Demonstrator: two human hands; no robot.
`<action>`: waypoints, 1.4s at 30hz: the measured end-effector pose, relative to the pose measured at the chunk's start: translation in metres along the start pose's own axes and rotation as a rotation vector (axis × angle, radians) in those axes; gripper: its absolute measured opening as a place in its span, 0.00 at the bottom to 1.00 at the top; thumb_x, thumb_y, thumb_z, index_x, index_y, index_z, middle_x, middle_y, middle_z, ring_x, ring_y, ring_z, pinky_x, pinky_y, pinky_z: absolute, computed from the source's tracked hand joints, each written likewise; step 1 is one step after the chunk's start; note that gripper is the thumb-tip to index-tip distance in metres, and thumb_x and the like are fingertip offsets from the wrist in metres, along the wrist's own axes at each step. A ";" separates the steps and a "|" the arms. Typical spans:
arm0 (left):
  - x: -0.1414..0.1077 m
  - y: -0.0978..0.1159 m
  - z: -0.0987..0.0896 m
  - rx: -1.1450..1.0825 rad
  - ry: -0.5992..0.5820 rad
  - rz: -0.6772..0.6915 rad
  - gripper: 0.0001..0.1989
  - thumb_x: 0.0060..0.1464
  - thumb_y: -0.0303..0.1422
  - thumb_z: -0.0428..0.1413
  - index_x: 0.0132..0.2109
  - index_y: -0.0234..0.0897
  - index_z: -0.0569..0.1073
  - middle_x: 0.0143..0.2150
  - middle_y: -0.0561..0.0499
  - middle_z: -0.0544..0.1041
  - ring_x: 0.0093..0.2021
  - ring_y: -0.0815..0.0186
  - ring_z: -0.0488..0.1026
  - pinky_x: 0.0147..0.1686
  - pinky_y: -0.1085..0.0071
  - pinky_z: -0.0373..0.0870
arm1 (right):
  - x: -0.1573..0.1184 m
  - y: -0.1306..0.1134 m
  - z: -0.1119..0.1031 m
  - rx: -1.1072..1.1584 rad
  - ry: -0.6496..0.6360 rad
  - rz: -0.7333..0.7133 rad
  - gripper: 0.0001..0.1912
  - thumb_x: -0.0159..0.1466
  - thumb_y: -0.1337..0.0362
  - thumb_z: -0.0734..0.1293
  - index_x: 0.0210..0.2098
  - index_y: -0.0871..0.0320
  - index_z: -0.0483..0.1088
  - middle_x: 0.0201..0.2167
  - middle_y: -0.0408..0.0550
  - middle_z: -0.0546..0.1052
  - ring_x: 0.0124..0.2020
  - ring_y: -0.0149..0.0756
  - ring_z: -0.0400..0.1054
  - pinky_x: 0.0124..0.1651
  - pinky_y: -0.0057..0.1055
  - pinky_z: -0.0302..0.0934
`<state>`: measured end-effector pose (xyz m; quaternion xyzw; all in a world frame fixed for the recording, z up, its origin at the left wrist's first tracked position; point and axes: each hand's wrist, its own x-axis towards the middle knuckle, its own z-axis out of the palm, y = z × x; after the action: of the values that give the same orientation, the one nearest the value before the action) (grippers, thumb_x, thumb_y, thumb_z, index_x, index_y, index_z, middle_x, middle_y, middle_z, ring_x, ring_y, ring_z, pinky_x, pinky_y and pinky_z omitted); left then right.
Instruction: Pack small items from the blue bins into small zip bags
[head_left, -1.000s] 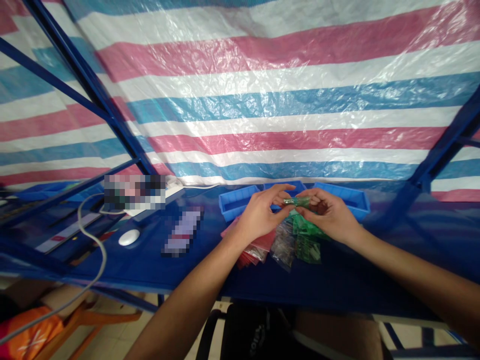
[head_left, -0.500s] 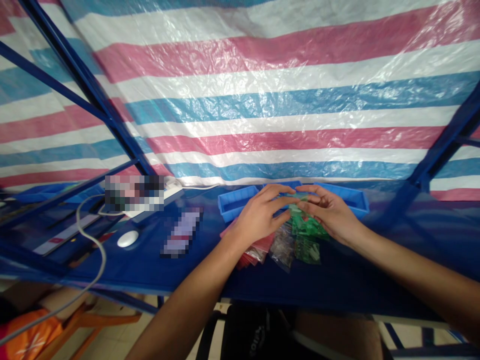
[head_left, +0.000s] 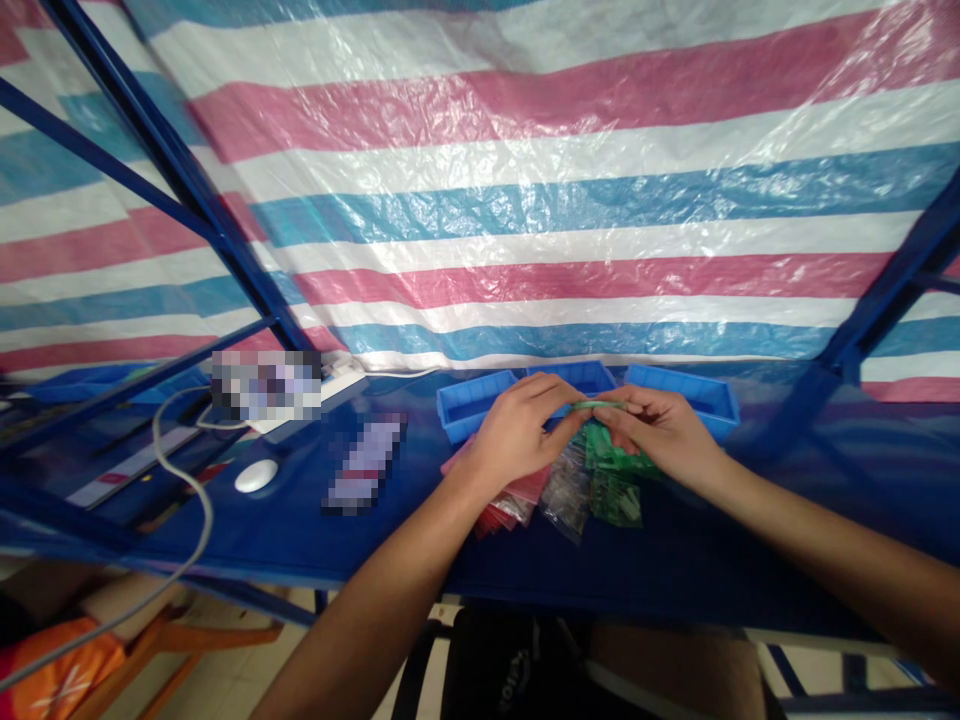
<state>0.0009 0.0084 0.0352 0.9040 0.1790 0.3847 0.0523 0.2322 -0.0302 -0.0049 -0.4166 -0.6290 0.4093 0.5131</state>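
Between my left hand (head_left: 525,428) and my right hand (head_left: 664,430) is a small green bag (head_left: 600,405), seen nearly edge-on. Both hands pinch it, one at each end, above the pile. Under and beside my left hand lie red bags (head_left: 517,500). Clear bags (head_left: 566,492) lie in the middle, and green bags (head_left: 616,498) are below my right hand. Behind the hands stand three blue bins: a left one (head_left: 457,412), a middle one (head_left: 574,378) and a right one (head_left: 712,402), each partly covered by a hand or close to one.
On the blue table (head_left: 285,545) to the left are a white mouse (head_left: 256,476), a blurred-out phone-like object (head_left: 366,465), a power strip (head_left: 343,378) and a grey cable (head_left: 204,510). Blue frame bars rise at both sides. A person's orange clothing (head_left: 67,660) shows at lower left.
The green bag between my hands has turned from facing me to nearly edge-on. My fingers have closed onto it and moved slightly lower, uncovering more of the middle bin.
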 end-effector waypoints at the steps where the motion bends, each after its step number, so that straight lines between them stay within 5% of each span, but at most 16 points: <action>1: 0.000 0.001 0.000 0.003 -0.009 0.000 0.10 0.71 0.34 0.55 0.51 0.36 0.79 0.46 0.43 0.82 0.48 0.58 0.79 0.51 0.60 0.77 | -0.001 0.000 0.000 -0.020 0.004 -0.012 0.18 0.64 0.45 0.76 0.43 0.51 0.82 0.20 0.41 0.75 0.20 0.33 0.64 0.23 0.32 0.58; 5: -0.001 0.006 -0.002 0.003 -0.028 -0.010 0.12 0.71 0.35 0.55 0.55 0.37 0.77 0.50 0.42 0.81 0.53 0.56 0.79 0.56 0.58 0.77 | -0.003 -0.002 -0.001 -0.077 -0.005 -0.037 0.17 0.66 0.45 0.75 0.37 0.53 0.81 0.18 0.40 0.71 0.18 0.31 0.60 0.23 0.31 0.53; 11: 0.000 0.009 -0.006 -0.011 0.013 0.020 0.29 0.65 0.42 0.64 0.69 0.44 0.68 0.69 0.40 0.71 0.70 0.51 0.69 0.70 0.49 0.68 | 0.000 0.000 -0.004 0.053 0.078 0.029 0.25 0.66 0.45 0.75 0.23 0.54 0.68 0.15 0.38 0.66 0.17 0.29 0.54 0.22 0.32 0.45; 22: -0.001 -0.006 0.000 0.024 0.049 0.146 0.11 0.69 0.30 0.57 0.55 0.41 0.78 0.55 0.44 0.81 0.59 0.56 0.77 0.62 0.53 0.74 | 0.003 0.008 -0.003 0.202 -0.003 0.108 0.25 0.66 0.44 0.75 0.26 0.55 0.69 0.14 0.37 0.63 0.16 0.28 0.51 0.22 0.31 0.44; 29: 0.001 -0.001 -0.002 0.028 0.069 0.083 0.08 0.70 0.32 0.57 0.52 0.38 0.78 0.49 0.45 0.83 0.51 0.57 0.79 0.56 0.55 0.76 | 0.002 0.003 -0.004 0.178 -0.030 -0.016 0.23 0.70 0.42 0.69 0.52 0.53 0.74 0.22 0.38 0.66 0.20 0.31 0.56 0.24 0.31 0.48; 32: 0.000 -0.002 0.000 0.015 0.086 0.029 0.09 0.71 0.34 0.57 0.53 0.37 0.78 0.48 0.44 0.83 0.49 0.58 0.80 0.55 0.56 0.76 | 0.000 0.002 -0.005 0.121 -0.048 -0.068 0.22 0.68 0.41 0.72 0.47 0.53 0.75 0.21 0.37 0.65 0.20 0.31 0.54 0.25 0.31 0.47; 38: -0.002 -0.001 0.001 0.000 0.088 -0.028 0.28 0.70 0.38 0.59 0.73 0.41 0.64 0.55 0.44 0.82 0.52 0.58 0.81 0.58 0.57 0.77 | 0.001 -0.002 -0.004 -0.020 0.048 -0.051 0.24 0.66 0.46 0.76 0.26 0.55 0.67 0.18 0.36 0.63 0.20 0.27 0.51 0.25 0.30 0.44; 42: 0.000 -0.001 -0.001 -0.013 0.004 0.045 0.18 0.72 0.36 0.56 0.65 0.42 0.75 0.56 0.44 0.82 0.55 0.57 0.80 0.59 0.56 0.77 | 0.003 -0.002 -0.004 0.094 0.038 0.021 0.25 0.65 0.43 0.75 0.28 0.55 0.67 0.17 0.35 0.62 0.18 0.26 0.50 0.23 0.29 0.42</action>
<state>0.0004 0.0093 0.0355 0.9066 0.1564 0.3888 0.0490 0.2354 -0.0274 -0.0020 -0.4066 -0.5948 0.4356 0.5396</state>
